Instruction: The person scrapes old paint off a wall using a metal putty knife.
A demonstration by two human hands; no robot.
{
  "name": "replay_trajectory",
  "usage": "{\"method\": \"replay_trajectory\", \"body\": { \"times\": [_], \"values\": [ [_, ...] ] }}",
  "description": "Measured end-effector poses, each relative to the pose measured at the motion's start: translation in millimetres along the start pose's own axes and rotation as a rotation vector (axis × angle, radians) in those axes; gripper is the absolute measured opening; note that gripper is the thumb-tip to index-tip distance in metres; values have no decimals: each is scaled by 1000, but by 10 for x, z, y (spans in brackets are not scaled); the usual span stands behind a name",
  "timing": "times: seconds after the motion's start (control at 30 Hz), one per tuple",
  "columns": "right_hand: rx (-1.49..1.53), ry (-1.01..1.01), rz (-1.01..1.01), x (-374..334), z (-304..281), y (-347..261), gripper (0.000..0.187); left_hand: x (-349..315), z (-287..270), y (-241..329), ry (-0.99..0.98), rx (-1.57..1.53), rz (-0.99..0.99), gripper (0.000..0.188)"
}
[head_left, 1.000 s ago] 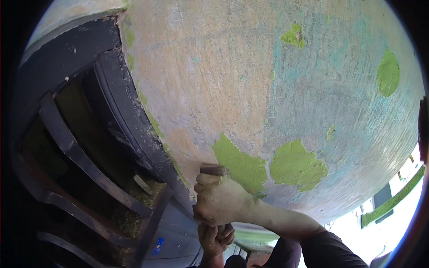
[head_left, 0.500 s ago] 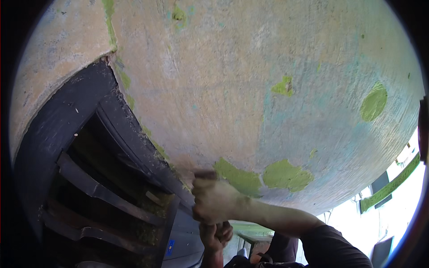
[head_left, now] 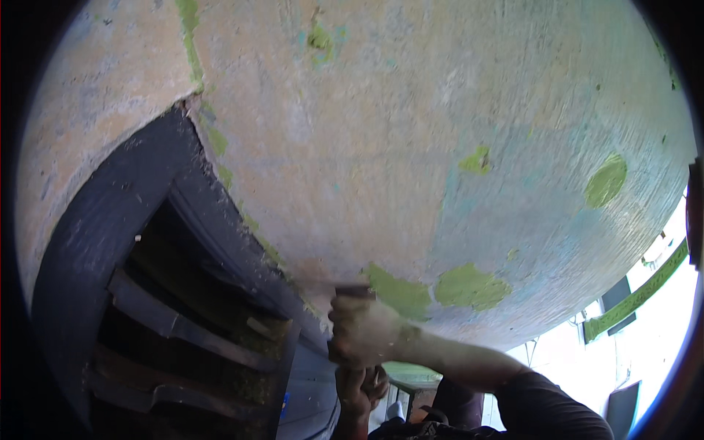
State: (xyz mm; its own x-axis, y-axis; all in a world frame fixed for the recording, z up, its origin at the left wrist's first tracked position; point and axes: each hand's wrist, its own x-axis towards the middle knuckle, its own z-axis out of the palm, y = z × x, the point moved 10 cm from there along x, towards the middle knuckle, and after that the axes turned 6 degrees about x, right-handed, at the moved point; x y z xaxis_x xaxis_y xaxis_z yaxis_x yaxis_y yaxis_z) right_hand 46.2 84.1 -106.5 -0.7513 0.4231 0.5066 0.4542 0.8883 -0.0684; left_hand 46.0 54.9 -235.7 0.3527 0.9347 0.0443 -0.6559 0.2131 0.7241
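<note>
My right hand [head_left: 364, 331] is closed in a fist against the lower part of the patchy wall [head_left: 352, 183], just right of the dark window frame [head_left: 242, 253]. Above its knuckles a dark brown piece of a tool [head_left: 355, 292] sticks out. The tool is blurred, and most of it is hidden by the fist, so its kind does not show. Directly below, my left hand [head_left: 361, 389] has its fingers curled closed. What it holds, if anything, is hidden. Green patches [head_left: 400, 292] mark the wall just right of my right hand.
Dark curved bars [head_left: 191, 334] cross the opening at left, and below them is a grey-blue panel [head_left: 308, 381]. More green spots [head_left: 607, 180] dot the wall. Bright space with a green curved band [head_left: 638, 301] shows beyond the wall's right edge.
The view has shifted slightly, so wall and frame sit a little lower and to the right. Both hands stay stacked by the frame, the right one still closed around the tool.
</note>
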Motion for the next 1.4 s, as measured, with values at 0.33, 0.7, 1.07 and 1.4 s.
{"method": "replay_trajectory", "body": {
  "times": [0.33, 0.7, 1.07, 1.4],
  "values": [
    [-114, 83, -20, 232, -426, -35, 18, 150, 79, 311, -49, 92, 26, 42],
    [-144, 124, 53, 184, -332, -38, 17, 43, -98, 305, 13, 154, -20, 44],
    [-103, 139, 56, 262, -408, -23, 19, 106, -27, 430, -36, 139, 3, 38],
    [-161, 248, 85, 216, -522, -30, 20, 168, 247, 625, -136, 217, 55, 41]
  ]
}}
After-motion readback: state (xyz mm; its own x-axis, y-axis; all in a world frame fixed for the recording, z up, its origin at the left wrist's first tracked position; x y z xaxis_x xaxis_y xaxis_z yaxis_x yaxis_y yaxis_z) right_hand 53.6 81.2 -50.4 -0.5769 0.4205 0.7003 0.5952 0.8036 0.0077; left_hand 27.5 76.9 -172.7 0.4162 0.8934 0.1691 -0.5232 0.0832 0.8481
